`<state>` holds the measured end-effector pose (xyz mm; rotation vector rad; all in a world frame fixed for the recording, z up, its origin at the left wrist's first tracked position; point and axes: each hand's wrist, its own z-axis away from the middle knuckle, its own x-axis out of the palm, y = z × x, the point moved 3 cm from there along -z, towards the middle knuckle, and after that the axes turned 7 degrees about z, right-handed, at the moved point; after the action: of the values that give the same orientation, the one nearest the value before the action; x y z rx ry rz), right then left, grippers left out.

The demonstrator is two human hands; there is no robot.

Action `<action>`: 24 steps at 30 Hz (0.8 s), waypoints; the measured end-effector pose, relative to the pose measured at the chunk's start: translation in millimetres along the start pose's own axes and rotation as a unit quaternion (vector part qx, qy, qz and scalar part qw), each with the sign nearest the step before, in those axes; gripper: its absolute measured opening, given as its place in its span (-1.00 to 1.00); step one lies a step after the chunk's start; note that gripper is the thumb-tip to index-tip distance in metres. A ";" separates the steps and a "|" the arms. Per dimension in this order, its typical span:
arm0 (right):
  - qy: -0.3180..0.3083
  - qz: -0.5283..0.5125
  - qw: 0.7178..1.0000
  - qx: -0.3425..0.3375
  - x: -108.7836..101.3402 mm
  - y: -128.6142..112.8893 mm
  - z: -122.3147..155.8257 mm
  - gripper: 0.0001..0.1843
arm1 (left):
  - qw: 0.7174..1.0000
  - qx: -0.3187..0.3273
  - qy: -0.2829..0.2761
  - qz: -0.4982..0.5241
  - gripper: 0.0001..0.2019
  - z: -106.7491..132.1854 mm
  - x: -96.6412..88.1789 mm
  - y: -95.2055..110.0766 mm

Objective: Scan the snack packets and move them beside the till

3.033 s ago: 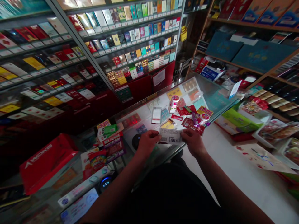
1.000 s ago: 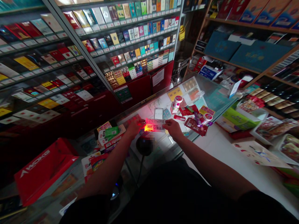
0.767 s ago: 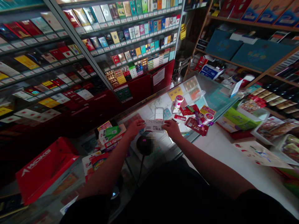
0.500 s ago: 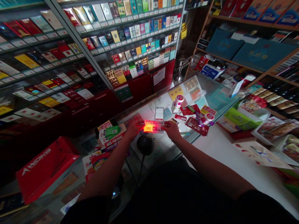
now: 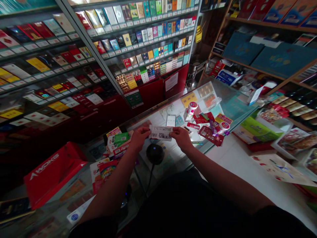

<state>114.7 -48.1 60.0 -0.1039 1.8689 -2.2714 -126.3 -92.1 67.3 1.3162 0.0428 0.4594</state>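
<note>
A small white snack packet (image 5: 160, 133) with dark print and a barcode is stretched between my two hands. My left hand (image 5: 139, 137) pinches its left end; my right hand (image 5: 181, 137) pinches the right end. Just below the packet, a round black barcode scanner (image 5: 155, 153) with a cable sits on the glass counter, a small blue light on its top. Behind the packet stands a phone-like white panel with a dark frame (image 5: 171, 120). Right of my right hand lies a pile of red snack packets (image 5: 210, 135) with a white-and-pink tub (image 5: 192, 107) beside it.
Left of my left arm are more snack packets (image 5: 119, 140) and a red box (image 5: 54, 172). Cigarette packs (image 5: 138, 36) line the wall shelves ahead. Wooden shelves (image 5: 257, 23) with boxes stand on the right, with open bins of goods (image 5: 292, 135) below them.
The red light that lit the packet's left half is off, and its print now shows plainly. Both hands keep their hold on the packet. The view has shifted slightly.
</note>
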 end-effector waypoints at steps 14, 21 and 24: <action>0.012 -0.041 0.990 0.132 -30.1 38.2 41.9 -0.54 | 0.958 0.049 0.253 0.124 -0.59 88.1 -90.3 16.5; 0.042 0.018 0.984 0.171 -65.7 88.8 60.2 -0.53 | 0.902 -0.012 0.430 0.030 -0.74 140.1 -178.4 17.6; 0.038 0.030 0.984 0.172 -71.5 99.3 64.2 -0.55 | 0.888 -0.035 0.458 -0.005 -0.80 153.5 -201.3 15.4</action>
<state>206.8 -114.0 -19.3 0.0905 1.4581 -2.5464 -270.1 -300.8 76.8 0.9254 0.8134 1.0331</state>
